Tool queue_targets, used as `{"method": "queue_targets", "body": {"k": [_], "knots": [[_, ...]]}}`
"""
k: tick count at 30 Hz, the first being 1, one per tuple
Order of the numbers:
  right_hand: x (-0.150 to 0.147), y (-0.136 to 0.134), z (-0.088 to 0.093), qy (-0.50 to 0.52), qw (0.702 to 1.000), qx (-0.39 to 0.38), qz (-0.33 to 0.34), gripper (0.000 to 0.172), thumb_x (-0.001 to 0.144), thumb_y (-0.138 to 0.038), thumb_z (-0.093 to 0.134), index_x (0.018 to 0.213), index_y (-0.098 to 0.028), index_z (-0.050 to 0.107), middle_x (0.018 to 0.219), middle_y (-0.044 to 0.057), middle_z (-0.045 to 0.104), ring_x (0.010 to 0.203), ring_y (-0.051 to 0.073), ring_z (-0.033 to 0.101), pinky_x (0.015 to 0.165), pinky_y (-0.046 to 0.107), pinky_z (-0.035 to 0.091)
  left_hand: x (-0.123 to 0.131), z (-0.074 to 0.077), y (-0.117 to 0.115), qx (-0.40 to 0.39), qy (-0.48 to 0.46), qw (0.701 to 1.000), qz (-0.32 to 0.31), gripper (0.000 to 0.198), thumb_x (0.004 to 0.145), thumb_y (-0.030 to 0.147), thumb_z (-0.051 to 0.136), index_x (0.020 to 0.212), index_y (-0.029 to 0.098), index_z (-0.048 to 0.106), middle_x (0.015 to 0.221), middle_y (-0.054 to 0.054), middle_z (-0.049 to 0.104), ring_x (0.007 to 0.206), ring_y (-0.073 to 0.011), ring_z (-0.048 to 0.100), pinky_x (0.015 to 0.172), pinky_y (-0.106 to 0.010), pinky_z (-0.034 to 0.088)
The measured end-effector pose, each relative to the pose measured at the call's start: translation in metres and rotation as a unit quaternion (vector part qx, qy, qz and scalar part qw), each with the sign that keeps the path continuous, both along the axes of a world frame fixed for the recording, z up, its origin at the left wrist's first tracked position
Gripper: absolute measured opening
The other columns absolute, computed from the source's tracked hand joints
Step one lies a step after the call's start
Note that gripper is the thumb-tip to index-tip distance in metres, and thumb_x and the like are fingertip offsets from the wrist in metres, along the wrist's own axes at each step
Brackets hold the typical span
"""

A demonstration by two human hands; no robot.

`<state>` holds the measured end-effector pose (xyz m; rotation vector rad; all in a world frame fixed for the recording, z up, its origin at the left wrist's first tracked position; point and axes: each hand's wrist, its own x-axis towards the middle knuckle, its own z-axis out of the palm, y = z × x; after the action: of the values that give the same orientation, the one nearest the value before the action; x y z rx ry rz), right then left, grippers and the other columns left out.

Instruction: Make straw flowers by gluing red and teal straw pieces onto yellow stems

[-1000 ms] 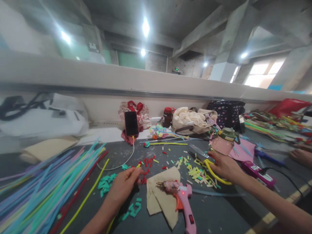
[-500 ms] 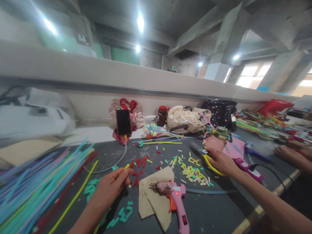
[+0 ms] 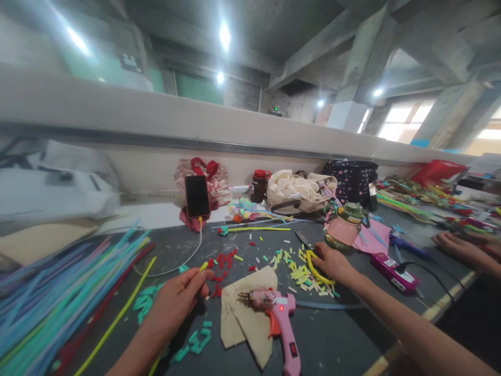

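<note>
My left hand [image 3: 182, 297] is closed in a pinch, with the short tip of a yellow pipe cleaner [image 3: 204, 266] poking out past the thumb. My right hand [image 3: 332, 263] grips scissors with yellow handles [image 3: 313, 269], their blades pointing up and left over the dark table. Beneath the scissors lie scattered yellow cut pieces [image 3: 301, 277]. Between my hands a pink glue gun [image 3: 287, 324], its red light lit, rests with its nozzle over a piece of beige cardboard [image 3: 230, 297]. Red bits [image 3: 224, 259] and folded green pieces [image 3: 198, 339] lie near my left hand.
Long coloured pipe cleaners [image 3: 78, 292] cover the left side. Behind stand a phone [image 3: 197, 196] on a cable, a dark bottle with a red lid [image 3: 258, 186], a cloth bag [image 3: 297, 190] and a pink-green jug [image 3: 344, 227]. Right are a purple power strip [image 3: 394, 272] and another person's hand [image 3: 456, 248].
My right hand has moved left with the scissors, bringing them over the yellow pieces. My left hand stays in nearly the same place, still pinching the yellow pipe cleaner.
</note>
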<state>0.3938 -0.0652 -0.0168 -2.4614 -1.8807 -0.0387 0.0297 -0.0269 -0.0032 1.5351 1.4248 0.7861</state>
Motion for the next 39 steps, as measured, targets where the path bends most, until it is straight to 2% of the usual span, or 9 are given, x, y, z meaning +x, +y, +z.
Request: {"method": "queue_targets", "body": {"k": [7,11,14,18,20,24,28,33,39], "knots": [[0.002,0.006,0.016,-0.046,0.998,0.015,0.039,0.042,0.077,-0.032,0.045,0.115,-0.013,0.044,0.095,0.013,0.063,0.084,0.025,0.060,0.063,0.028,0.039,-0.002,0.011,-0.002,0.033,0.040,0.998,-0.019,0.035,0.073,0.046,0.042,0.055,0.018,0.054,0.041,0.005,0.043,0.038,-0.0100,0.035,0.038,-0.019,0.022],[0.010,-0.004,0.024,-0.069,0.997,0.009,0.034,0.035,0.077,-0.031,0.045,0.109,-0.016,0.049,0.096,0.014,0.061,0.085,0.026,0.059,0.063,0.029,0.039,-0.001,0.011,-0.004,0.050,0.065,0.996,-0.024,0.038,0.074,0.047,0.041,0.050,0.019,0.049,0.036,0.008,0.031,0.035,-0.0091,0.031,0.038,-0.019,0.020],[0.005,-0.018,0.033,-0.073,0.997,0.016,0.028,0.031,0.079,-0.030,0.042,0.104,-0.015,0.051,0.102,0.018,0.057,0.086,0.028,0.058,0.061,0.030,0.038,-0.002,0.009,-0.004,0.051,0.049,0.997,-0.020,0.038,0.074,0.047,0.042,0.051,0.018,0.051,0.037,0.007,0.033,0.036,-0.0089,0.032,0.038,-0.019,0.021],[-0.016,-0.043,0.032,-0.003,0.994,-0.044,0.101,0.018,0.078,-0.032,0.043,0.077,-0.020,0.056,0.069,0.003,0.064,0.060,0.016,0.060,0.051,0.022,0.037,-0.009,0.012,0.000,0.030,-0.028,0.999,-0.013,0.037,0.070,0.051,0.045,0.061,0.017,0.057,0.044,0.005,0.047,0.038,-0.0094,0.039,0.038,-0.019,0.026],[-0.025,-0.049,0.023,0.039,0.987,-0.072,0.139,0.013,0.076,-0.028,0.046,0.078,-0.021,0.056,0.063,-0.001,0.063,0.056,0.013,0.059,0.049,0.020,0.037,-0.014,0.017,0.001,0.024,-0.060,0.998,0.020,0.036,0.069,0.050,0.047,0.072,0.017,0.061,0.048,0.006,0.050,0.036,-0.0083,0.036,0.037,-0.019,0.024],[-0.031,-0.036,0.007,0.090,0.984,-0.021,0.154,0.019,0.076,-0.026,0.044,0.087,-0.018,0.056,0.075,0.005,0.065,0.066,0.017,0.060,0.057,0.024,0.041,-0.019,0.031,-0.003,0.036,-0.085,0.992,0.087,0.032,0.065,0.045,0.054,0.071,0.015,0.063,0.037,0.009,0.033,0.035,-0.0072,0.027,0.037,-0.019,0.016],[-0.036,-0.012,0.017,0.075,0.983,0.021,0.164,0.022,0.077,-0.029,0.041,0.085,-0.017,0.058,0.078,0.008,0.065,0.068,0.021,0.060,0.059,0.028,0.041,-0.023,0.034,-0.010,-0.026,-0.152,0.984,0.091,0.027,0.068,0.040,0.053,0.062,0.015,0.060,0.039,0.009,0.033,0.035,-0.0045,0.019,0.036,-0.018,0.011],[-0.088,0.002,0.044,0.127,0.960,0.069,0.239,0.022,0.081,-0.028,0.038,0.080,-0.020,0.059,0.074,0.003,0.064,0.068,0.017,0.059,0.059,0.025,0.040,-0.027,0.021,-0.011,-0.115,-0.280,0.952,0.030,0.022,0.064,0.032,0.061,0.076,0.014,0.063,0.049,0.007,0.041,0.037,-0.0021,0.027,0.033,-0.015,0.012],[-0.172,0.020,0.055,0.307,0.899,0.028,0.311,0.017,0.077,-0.021,0.045,0.070,-0.018,0.060,0.061,-0.002,0.058,0.057,0.011,0.052,0.052,0.020,0.036,-0.026,0.006,-0.012,-0.188,-0.368,0.911,0.001,0.026,0.060,0.019,0.068,0.084,0.012,0.064,0.060,-0.001,0.060,0.047,-0.0062,0.052,0.033,-0.012,0.026]]}}
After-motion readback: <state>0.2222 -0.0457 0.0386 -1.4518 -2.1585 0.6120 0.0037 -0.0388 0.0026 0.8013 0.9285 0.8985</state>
